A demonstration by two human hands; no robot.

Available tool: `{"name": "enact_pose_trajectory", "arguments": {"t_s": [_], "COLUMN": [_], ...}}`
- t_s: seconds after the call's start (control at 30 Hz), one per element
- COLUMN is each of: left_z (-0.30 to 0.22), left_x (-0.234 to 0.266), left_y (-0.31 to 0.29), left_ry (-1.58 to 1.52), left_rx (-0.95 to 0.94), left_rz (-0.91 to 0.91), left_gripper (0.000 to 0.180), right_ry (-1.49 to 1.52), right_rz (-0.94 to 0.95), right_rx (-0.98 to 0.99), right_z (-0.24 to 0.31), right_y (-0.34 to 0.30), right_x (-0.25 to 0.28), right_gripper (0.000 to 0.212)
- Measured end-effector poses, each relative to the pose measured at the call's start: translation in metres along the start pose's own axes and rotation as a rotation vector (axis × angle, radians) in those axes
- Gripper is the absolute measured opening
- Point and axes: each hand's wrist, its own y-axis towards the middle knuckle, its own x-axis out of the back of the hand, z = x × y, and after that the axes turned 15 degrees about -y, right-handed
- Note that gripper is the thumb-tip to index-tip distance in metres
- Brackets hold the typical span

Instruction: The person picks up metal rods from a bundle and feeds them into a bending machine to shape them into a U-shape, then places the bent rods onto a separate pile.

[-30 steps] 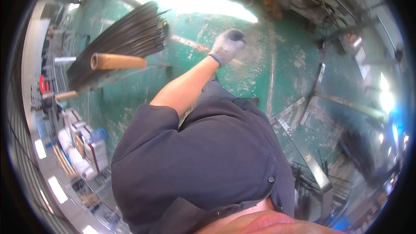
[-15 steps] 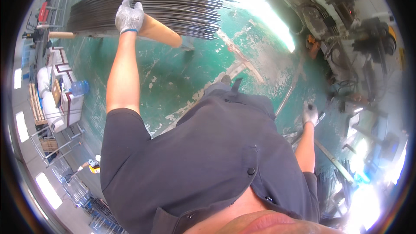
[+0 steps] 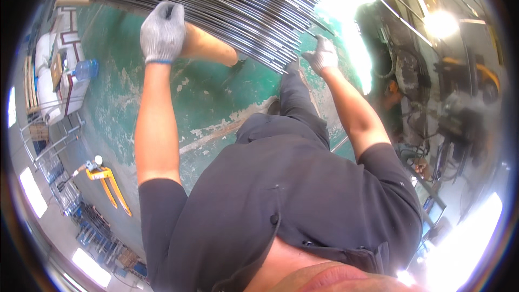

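A wide bundle of thin dark metal rods lies across the far side, its cut ends fanned toward the right. My left hand, in a grey knit glove, is at the near edge of the bundle with its fingers curled in. Whatever those fingers hold, if anything, is hidden. Just beside it, a tan padded or cardboard-like tube runs along below the rods. My right hand, gloved too, reaches to the rod ends with thumb and fingers apart, close to one rod that sticks out.
Green, worn floor lies under the bundle. To the left are wrapped white packages, a blue water jug and a yellow pallet jack. Machinery stands to the right, beneath strong glare.
My right hand has swung from low on the right up to the rod ends. The bundle now appears larger and nearer. My left hand stays beside the tube, its fingers more curled.
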Motion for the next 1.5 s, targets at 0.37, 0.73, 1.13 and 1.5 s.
{"name": "enact_pose_trajectory", "arguments": {"t_s": [0.37, 0.73, 1.13, 1.5], "left_z": [-0.017, -0.024, -0.029, -0.093], "left_x": [-0.01, -0.014, -0.012, -0.118], "left_y": [0.013, 0.018, 0.005, -0.064], "left_ry": [0.073, 0.064, 0.109, -0.295], "left_rx": [0.158, 0.311, 0.085, -0.491], "left_rz": [0.085, 0.034, -0.064, 0.105], "left_gripper": [0.014, 0.018, 0.014, 0.026], "right_ry": [-0.204, -0.215, 0.643, 0.027], "right_rz": [0.087, 0.543, 1.047, 0.518], "right_rx": [0.093, 0.291, 0.111, 0.16], "right_z": [0.101, 0.106, 0.095, -0.049], "right_y": [0.205, 0.248, 0.245, 0.063], "right_x": [-0.077, -0.078, 0.003, 0.104], "right_gripper": [0.111, 0.034, 0.043, 0.063]}}
